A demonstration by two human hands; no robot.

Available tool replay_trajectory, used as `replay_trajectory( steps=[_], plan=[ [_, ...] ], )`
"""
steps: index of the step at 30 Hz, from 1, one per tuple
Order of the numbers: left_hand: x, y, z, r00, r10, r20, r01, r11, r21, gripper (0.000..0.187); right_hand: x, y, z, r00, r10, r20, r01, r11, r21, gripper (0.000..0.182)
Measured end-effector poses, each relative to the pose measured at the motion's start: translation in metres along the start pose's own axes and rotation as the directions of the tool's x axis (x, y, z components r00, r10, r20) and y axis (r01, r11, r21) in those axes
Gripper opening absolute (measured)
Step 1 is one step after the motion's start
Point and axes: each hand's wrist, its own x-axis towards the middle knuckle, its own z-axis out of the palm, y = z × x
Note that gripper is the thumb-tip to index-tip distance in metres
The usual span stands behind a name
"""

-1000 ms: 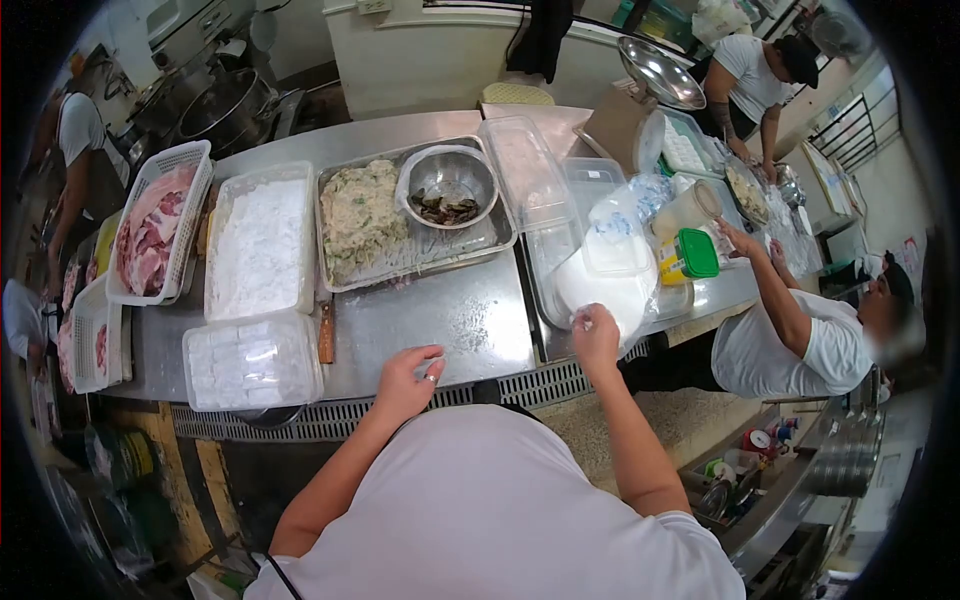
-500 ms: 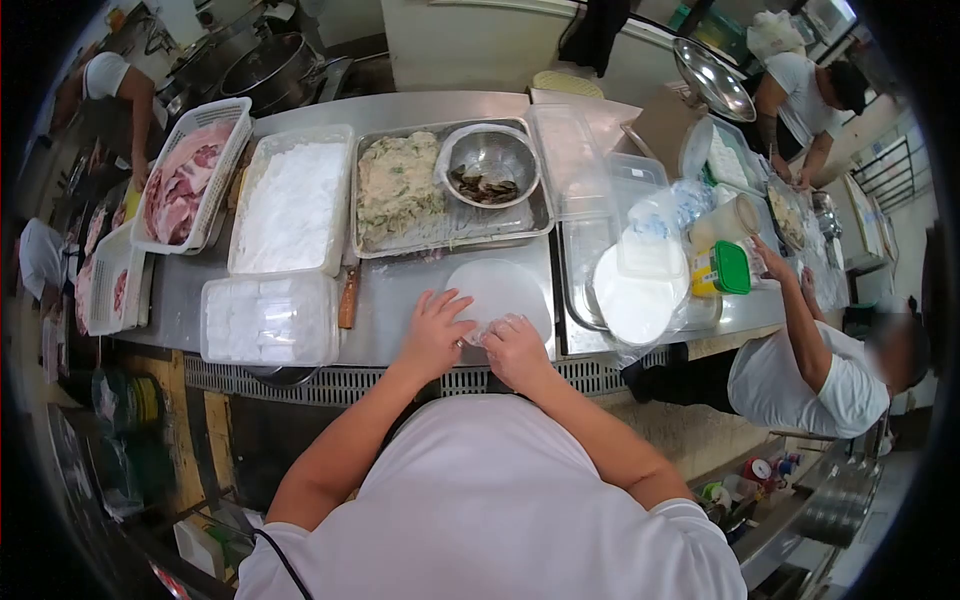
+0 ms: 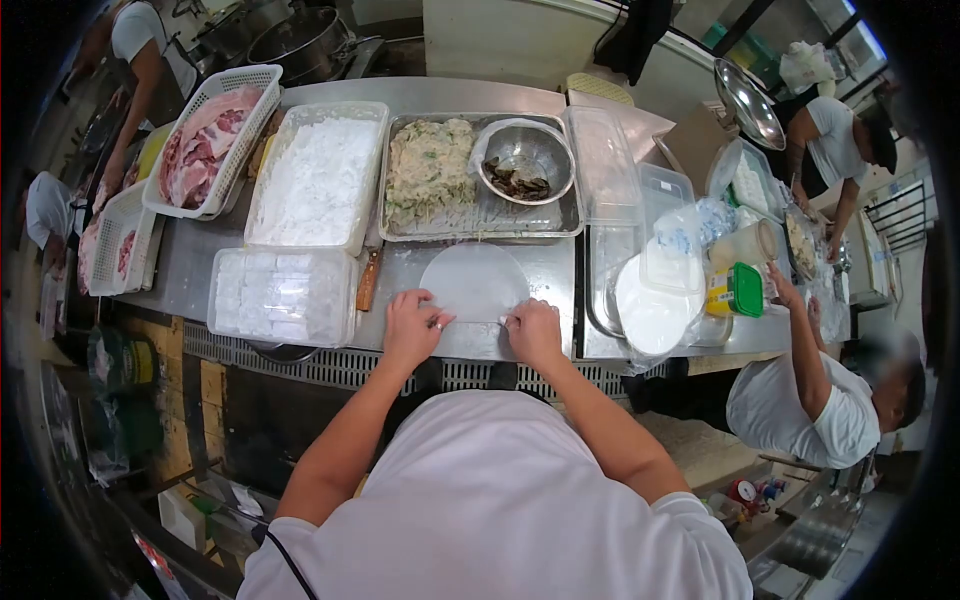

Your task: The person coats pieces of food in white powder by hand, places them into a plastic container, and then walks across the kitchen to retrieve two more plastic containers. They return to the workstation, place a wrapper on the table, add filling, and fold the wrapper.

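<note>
A thin, round, translucent sheet (image 3: 475, 282) like rice paper lies flat on the steel table, right in front of me. My left hand (image 3: 408, 325) pinches its near left edge between thumb and fingers. At the near right edge, my right hand (image 3: 535, 330) pinches it the same way. The near edge runs fairly straight between the two hands. Just beyond, a metal tray (image 3: 410, 234) holds a pale mince mixture with green bits (image 3: 430, 165) and a steel bowl (image 3: 560, 150) with dark pieces. A wooden handle (image 3: 369, 280) lies left of my left hand.
On the left are a tub of white powder (image 3: 315, 185), a lidded clear box of white pieces (image 3: 283, 295) and a basket of raw meat (image 3: 213, 140). Clear lids, round white sheets (image 3: 645, 310) and a green-lidded tub (image 3: 743, 290) stand right, near a co-worker (image 3: 800, 400).
My hands have moved apart from a close pinch over crumpled clear material. The sheet's near edge is now stretched between them. The view has shifted slightly.
</note>
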Motion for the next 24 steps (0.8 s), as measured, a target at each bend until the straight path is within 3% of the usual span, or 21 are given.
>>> replay_trajectory(
  steps=[3, 6, 9, 12, 13, 16, 20, 21, 24],
  plan=[
    [0.012, 0.002, 0.0, 0.997, -0.074, 0.021, 0.074, 0.997, 0.019, 0.023, 0.01, -0.009, -0.004, 0.99, 0.119, 0.073, -0.113, 0.991, -0.073, 0.016],
    [0.018, 0.002, 0.001, 0.997, -0.071, 0.01, 0.071, 0.997, 0.01, 0.021, 0.01, -0.011, 0.001, 0.999, -0.019, -0.037, 0.011, 0.981, -0.195, 0.035],
    [0.018, 0.001, 0.003, 0.999, 0.025, -0.028, -0.026, 0.999, -0.036, 0.017, -0.012, -0.023, 0.013, 0.926, -0.36, 0.11, 0.374, 0.916, -0.144, 0.056],
    [0.015, -0.009, 0.007, 0.993, 0.12, -0.01, -0.12, 0.992, -0.028, 0.016, -0.033, -0.04, 0.028, 0.934, -0.292, 0.207, 0.334, 0.918, -0.214, 0.056],
    [0.014, -0.013, 0.009, 0.99, 0.141, 0.008, -0.141, 0.99, -0.016, 0.017, -0.034, -0.035, 0.024, 0.935, -0.211, 0.284, 0.275, 0.939, -0.208, 0.064],
    [0.011, -0.017, 0.007, 0.985, 0.172, -0.022, -0.173, 0.984, -0.04, 0.019, -0.042, -0.007, 0.009, 0.978, -0.098, 0.183, 0.153, 0.936, -0.317, 0.064],
    [0.015, -0.01, -0.002, 0.989, 0.146, -0.006, -0.146, 0.989, -0.026, 0.024, -0.028, 0.012, -0.024, 0.981, -0.016, 0.196, 0.077, 0.949, -0.307, 0.06],
    [0.016, -0.009, -0.003, 0.989, 0.148, -0.014, -0.148, 0.989, -0.002, 0.025, -0.018, 0.009, -0.029, 0.993, -0.088, 0.074, 0.103, 0.964, -0.244, 0.056],
    [0.011, -0.008, -0.003, 0.992, 0.123, 0.003, -0.123, 0.991, 0.057, 0.029, 0.041, -0.018, -0.045, 0.996, -0.088, 0.002, 0.088, 0.996, 0.02, 0.05]
  ],
)
